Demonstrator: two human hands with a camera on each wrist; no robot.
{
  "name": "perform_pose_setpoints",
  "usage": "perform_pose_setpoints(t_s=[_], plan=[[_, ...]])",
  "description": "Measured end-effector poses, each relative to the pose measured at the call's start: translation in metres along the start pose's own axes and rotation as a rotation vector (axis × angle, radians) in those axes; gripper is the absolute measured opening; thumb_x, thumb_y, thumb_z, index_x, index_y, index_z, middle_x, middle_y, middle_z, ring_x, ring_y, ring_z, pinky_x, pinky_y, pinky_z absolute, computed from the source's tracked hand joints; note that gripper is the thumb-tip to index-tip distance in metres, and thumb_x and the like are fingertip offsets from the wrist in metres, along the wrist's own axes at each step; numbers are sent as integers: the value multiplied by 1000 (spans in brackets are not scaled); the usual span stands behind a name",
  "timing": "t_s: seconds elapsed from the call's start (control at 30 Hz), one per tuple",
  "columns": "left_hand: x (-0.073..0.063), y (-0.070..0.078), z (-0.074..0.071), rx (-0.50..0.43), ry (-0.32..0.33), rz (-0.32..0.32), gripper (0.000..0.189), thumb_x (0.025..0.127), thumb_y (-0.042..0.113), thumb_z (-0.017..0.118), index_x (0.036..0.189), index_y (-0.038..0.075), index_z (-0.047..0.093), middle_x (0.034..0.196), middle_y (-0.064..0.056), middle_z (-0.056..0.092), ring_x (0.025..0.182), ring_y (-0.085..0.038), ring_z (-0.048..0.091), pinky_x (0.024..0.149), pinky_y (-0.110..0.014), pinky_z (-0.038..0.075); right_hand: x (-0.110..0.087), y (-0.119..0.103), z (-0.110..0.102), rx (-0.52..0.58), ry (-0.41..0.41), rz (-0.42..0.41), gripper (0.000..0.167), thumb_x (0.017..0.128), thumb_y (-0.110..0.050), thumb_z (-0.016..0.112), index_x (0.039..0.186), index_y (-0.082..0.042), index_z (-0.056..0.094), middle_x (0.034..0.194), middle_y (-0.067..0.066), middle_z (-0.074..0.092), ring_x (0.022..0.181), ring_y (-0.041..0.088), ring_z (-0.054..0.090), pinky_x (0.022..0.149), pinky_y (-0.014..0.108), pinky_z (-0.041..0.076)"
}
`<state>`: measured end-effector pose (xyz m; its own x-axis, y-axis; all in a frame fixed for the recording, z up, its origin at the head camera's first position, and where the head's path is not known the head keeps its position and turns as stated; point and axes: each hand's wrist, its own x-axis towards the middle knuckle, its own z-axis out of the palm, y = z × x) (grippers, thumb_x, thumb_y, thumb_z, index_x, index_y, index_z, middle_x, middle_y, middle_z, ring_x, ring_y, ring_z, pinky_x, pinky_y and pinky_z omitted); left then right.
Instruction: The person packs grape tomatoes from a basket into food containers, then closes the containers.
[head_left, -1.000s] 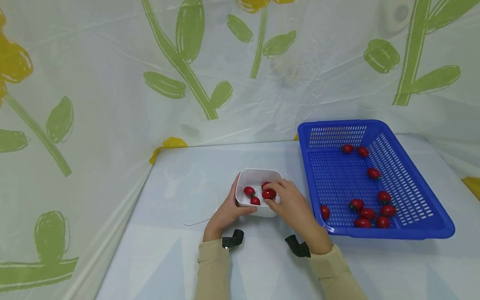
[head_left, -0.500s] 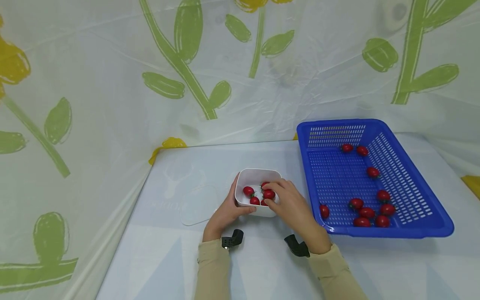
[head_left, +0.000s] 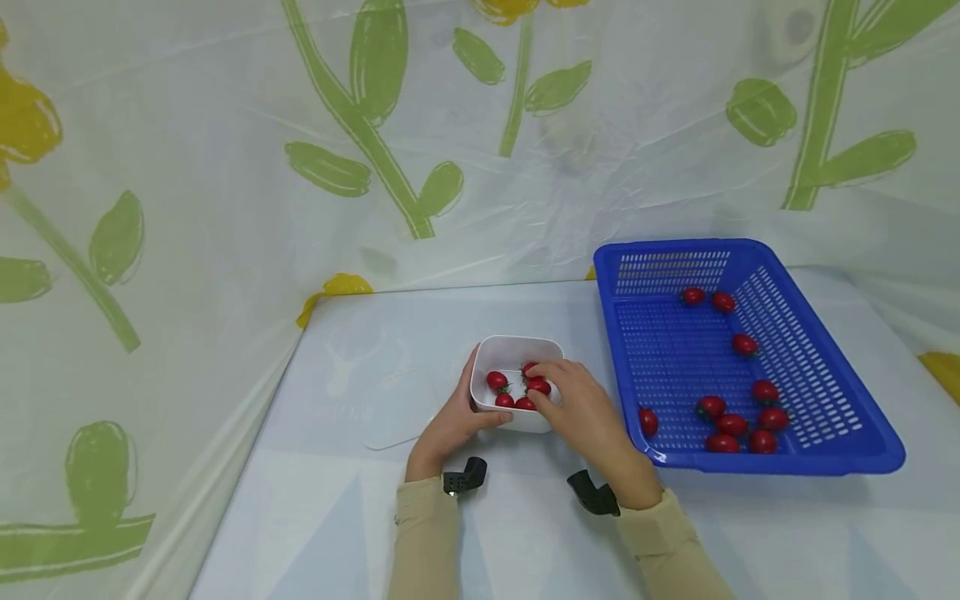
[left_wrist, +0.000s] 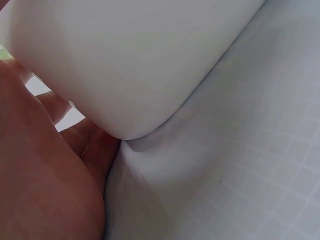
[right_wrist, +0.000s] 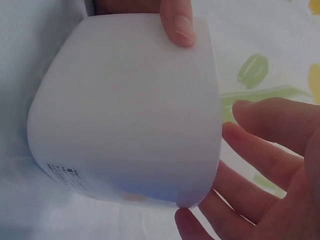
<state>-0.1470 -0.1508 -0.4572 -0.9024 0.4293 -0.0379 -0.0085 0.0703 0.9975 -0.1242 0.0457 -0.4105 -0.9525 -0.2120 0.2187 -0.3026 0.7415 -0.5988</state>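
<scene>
A white plastic container [head_left: 525,422] stands on the table with several cherry tomatoes [head_left: 497,381] on its bottom. My left hand [head_left: 453,423] grips its left side, thumb along the front wall near the rim and fingers round the back. In the left wrist view the fingers [left_wrist: 92,142] lie against the lower corner of the container. My right hand [head_left: 581,408] reaches over the right rim, fingertips just above the tomatoes. In the right wrist view its thumb and fingers are parted at the rim, with nothing showing between them.
On the right stands a blue perforated basket [head_left: 757,465] with several cherry tomatoes [head_left: 745,345] scattered inside. A clear lid [head_left: 397,408] lies flat left of the container. Behind the table hangs a white curtain [head_left: 225,208] with a plant print.
The tomato between my right fingers is let go and now lies near the container's front wall. The fingers have parted slightly; a neighbouring tomato has shifted left. The left hand keeps its grip.
</scene>
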Motion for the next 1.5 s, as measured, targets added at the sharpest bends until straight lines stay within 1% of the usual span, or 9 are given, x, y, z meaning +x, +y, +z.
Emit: perform_pose_setpoints(t_s=[0.27, 0.4, 0.57, 0.67, 0.8, 0.97, 1.13, 1.27, 1.5], plan=[[7, -19, -4, 6, 15, -1, 101, 73, 15, 74, 142, 37, 4, 140, -3, 24, 118, -25, 35, 85, -35, 44, -1, -2, -5, 38, 5, -29, 25, 83, -20, 64, 108, -16, 61, 111, -1, 57, 106, 18, 49, 88, 39, 43], [9, -25, -5, 29, 24, 5, 101, 72, 18, 74, 140, 42, 4, 139, 0, 24, 116, -23, 37, 83, -34, 45, -2, -4, -9, 39, -4, -63, 29, 82, -21, 65, 111, -17, 61, 110, -3, 59, 101, 17, 55, 82, 36, 47], [6, -16, -2, -22, -6, 25, 101, 74, 12, 73, 143, 34, 2, 141, -7, 21, 117, -31, 35, 83, -32, 45, -6, -5, -14, 51, -37, -126, 29, 82, -22, 65, 111, -17, 62, 100, -3, 62, 85, 14, 58, 71, 30, 50], [2, -9, 1, -29, -15, 25, 100, 75, 10, 71, 144, 28, 1, 142, -12, 20, 118, -35, 34, 82, -32, 45, -8, -5, -18, 119, -66, -147, 27, 83, -21, 64, 110, -17, 61, 97, -5, 61, 80, 9, 57, 67, 26, 49], [0, -3, 2, 12, -2, 11, 99, 75, 11, 71, 144, 26, 1, 141, -12, 22, 116, -34, 36, 81, -32, 44, -10, -8, -27, 284, -157, -122, 27, 86, -28, 60, 112, -21, 60, 102, -10, 59, 81, 6, 56, 66, 23, 48], [0, -1, 1, 27, -8, 28, 99, 76, 12, 71, 144, 27, 1, 141, -12, 22, 118, -34, 35, 85, -33, 42, -12, -11, -39, 397, -351, -141, 29, 87, -35, 55, 114, -22, 58, 104, -9, 59, 88, 6, 55, 74, 27, 47], [3, -3, 3, 6, -18, 63, 99, 75, 14, 71, 144, 27, 2, 140, -14, 22, 120, -35, 30, 87, -36, 41, -14, -7, -46, 503, -508, -189, 30, 89, -30, 54, 116, -18, 57, 105, -10, 59, 93, 8, 55, 79, 30, 46], [4, -5, 5, 3, -26, 36, 99, 75, 16, 72, 143, 29, 1, 141, -12, 21, 121, -33, 30, 88, -36, 41, -17, -3, -54, 664, -569, -191, 28, 90, -20, 53, 117, -13, 56, 107, -2, 58, 95, 17, 56, 79, 33, 47], [1, -4, 1, 10, 1, 24, 99, 75, 13, 72, 143, 30, 2, 140, -10, 23, 120, -32, 31, 88, -36, 41, -21, 1, -69, 615, -628, -151, 25, 91, -22, 51, 116, -24, 55, 105, -3, 60, 95, 16, 56, 78, 32, 47]])
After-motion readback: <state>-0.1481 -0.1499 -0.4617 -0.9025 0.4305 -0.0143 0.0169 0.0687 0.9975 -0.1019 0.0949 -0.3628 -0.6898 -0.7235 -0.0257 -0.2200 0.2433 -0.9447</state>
